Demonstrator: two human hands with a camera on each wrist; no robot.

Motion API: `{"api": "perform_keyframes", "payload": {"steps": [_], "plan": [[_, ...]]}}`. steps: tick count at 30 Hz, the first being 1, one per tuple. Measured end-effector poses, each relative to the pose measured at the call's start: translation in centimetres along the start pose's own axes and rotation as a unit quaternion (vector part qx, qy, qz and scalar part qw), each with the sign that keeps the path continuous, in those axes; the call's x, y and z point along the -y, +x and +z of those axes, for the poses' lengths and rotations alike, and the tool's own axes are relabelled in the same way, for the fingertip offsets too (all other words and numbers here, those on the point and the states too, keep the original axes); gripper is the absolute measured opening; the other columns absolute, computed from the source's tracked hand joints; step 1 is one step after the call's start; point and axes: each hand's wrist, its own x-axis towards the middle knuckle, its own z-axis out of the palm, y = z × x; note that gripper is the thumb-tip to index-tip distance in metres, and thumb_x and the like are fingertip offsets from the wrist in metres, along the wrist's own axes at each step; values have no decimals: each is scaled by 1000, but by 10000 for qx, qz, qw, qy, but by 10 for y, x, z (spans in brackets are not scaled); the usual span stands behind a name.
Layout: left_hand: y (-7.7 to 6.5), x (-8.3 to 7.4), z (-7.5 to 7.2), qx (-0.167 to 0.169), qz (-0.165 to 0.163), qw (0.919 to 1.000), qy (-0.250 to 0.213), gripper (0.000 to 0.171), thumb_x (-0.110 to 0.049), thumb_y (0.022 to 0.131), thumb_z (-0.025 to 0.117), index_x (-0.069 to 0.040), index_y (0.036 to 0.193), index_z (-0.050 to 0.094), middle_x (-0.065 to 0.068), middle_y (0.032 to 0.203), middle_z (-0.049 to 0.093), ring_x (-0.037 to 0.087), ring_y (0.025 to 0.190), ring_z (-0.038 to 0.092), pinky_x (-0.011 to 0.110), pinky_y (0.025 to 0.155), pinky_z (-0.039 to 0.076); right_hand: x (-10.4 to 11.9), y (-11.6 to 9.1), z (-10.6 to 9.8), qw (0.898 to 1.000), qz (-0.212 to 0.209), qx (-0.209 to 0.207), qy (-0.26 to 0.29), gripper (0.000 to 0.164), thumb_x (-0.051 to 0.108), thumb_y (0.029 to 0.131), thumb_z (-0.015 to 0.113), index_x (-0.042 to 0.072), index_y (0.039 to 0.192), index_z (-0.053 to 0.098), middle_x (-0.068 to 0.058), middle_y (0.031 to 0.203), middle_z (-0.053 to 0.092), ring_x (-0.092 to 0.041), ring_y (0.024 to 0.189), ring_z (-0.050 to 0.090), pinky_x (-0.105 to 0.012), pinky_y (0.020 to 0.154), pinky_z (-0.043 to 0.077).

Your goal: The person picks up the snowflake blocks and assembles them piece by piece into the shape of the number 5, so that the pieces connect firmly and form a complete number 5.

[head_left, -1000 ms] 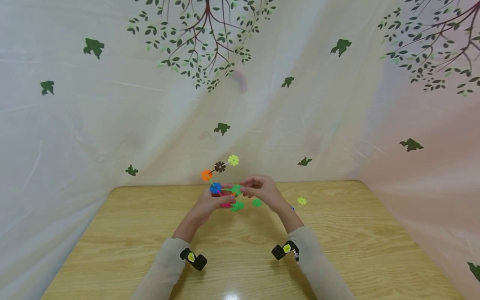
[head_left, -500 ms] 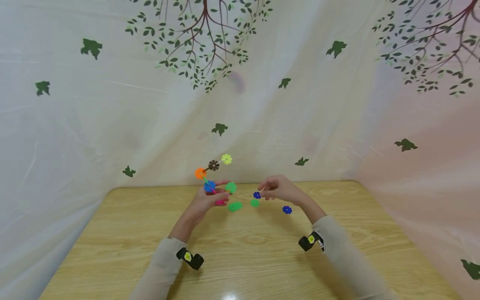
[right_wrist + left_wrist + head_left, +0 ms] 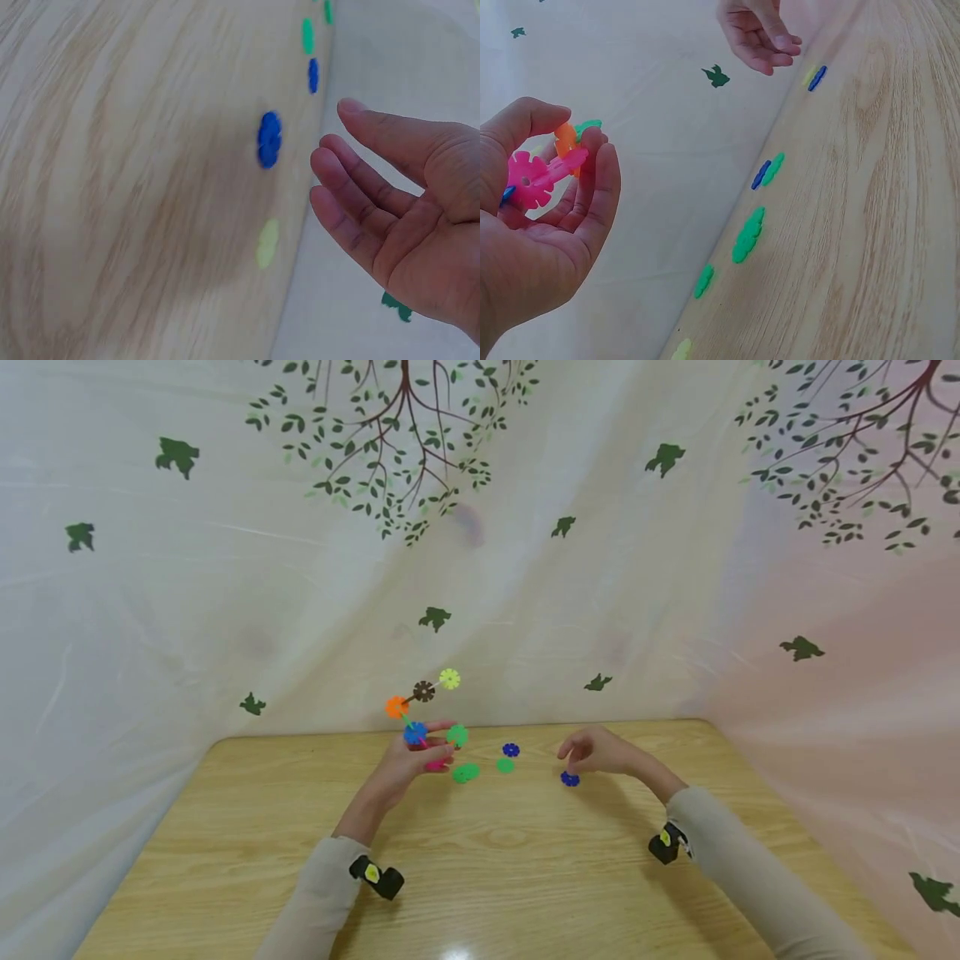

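My left hand [image 3: 397, 767] grips a chain of joined snowflake discs above the table. From its top end, the chain runs through a yellow disc [image 3: 450, 678], a brown disc [image 3: 423, 692], an orange disc [image 3: 397, 707] and a blue disc [image 3: 416, 732]. In the left wrist view a pink disc [image 3: 529, 180] lies between thumb and fingers, with an orange piece [image 3: 566, 139] by the thumb tip. A green disc [image 3: 457, 736] sits at the fingertips. My right hand [image 3: 603, 752], fingers loosely bent and holding nothing, hovers over a loose dark blue disc [image 3: 570, 779].
Loose discs lie on the wooden table [image 3: 465, 877]: another dark blue disc [image 3: 511, 749], a green disc [image 3: 506, 766] and overlapping green ones [image 3: 466, 772]. A yellow disc [image 3: 268, 244] appears in the right wrist view. A printed curtain [image 3: 337, 610] hangs behind the far edge.
My right hand has moved right, away from the chain and past one dark blue disc to above the other. The left hand keeps holding the chain, with only a slight shift left in view.
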Motion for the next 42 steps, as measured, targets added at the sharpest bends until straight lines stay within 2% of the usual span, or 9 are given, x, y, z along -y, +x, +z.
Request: {"api": "perform_keyframes", "payload": {"steps": [3, 8, 15, 21, 29, 36, 42], "plan": [[0, 1, -1, -4, -2, 10000, -30, 48, -5, 97, 67, -2, 143, 56, 31, 126, 66, 11, 84, 72, 27, 77, 61, -9, -2, 1, 9998, 23, -45, -189, 23, 1, 89, 75, -10, 109, 70, -18, 92, 73, -16, 81, 67, -22, 73, 56], [2, 2, -3, 15, 25, 10000, -32, 48, -6, 97, 67, -2, 143, 56, 28, 124, 67, 12, 84, 72, 27, 77, 61, -22, -4, 8, 9989, 295, -54, -362, 27, 6, 87, 80, -4, 110, 73, -12, 92, 72, -14, 83, 64, -23, 74, 54], [4, 3, -4, 87, -7, 10000, -8, 48, -7, 97, 68, -3, 143, 55, 28, 125, 65, 12, 85, 71, 28, 79, 62, -27, -2, 14, 9987, 47, -71, -498, 28, 7, 87, 80, -4, 112, 73, -15, 94, 72, -14, 84, 63, -25, 76, 55], [4, 3, -3, 52, -61, 10000, -35, 48, -5, 96, 68, -3, 143, 56, 28, 124, 63, 13, 84, 71, 28, 79, 62, -27, -1, 16, 9991, 102, -81, -404, 25, 4, 87, 78, -4, 111, 74, -12, 94, 71, -13, 84, 60, -23, 74, 54], [4, 4, -5, 108, 88, 9999, 35, 49, -2, 95, 67, -2, 143, 56, 3, 112, 66, 14, 87, 70, 29, 78, 61, -30, 3, 22, 9996, 111, -103, -242, 18, 0, 85, 79, -3, 102, 72, -13, 89, 69, -11, 80, 58, -22, 70, 52], [4, 4, -4, 70, 63, 9999, 108, 51, -1, 93, 68, 1, 142, 55, 2, 111, 66, 26, 95, 69, 28, 77, 61, -27, 4, 21, 9998, 176, 70, -67, 20, -1, 81, 82, -1, 97, 70, -12, 89, 69, -12, 79, 58, -22, 69, 51], [3, 4, -4, 100, 83, 9998, 135, 53, -2, 92, 69, 4, 143, 53, 3, 114, 67, 18, 91, 70, 28, 76, 61, -23, 4, 20, 9991, 191, 249, 302, 19, -5, 82, 78, -5, 98, 68, -17, 89, 69, -12, 79, 59, -22, 68, 52]]}}
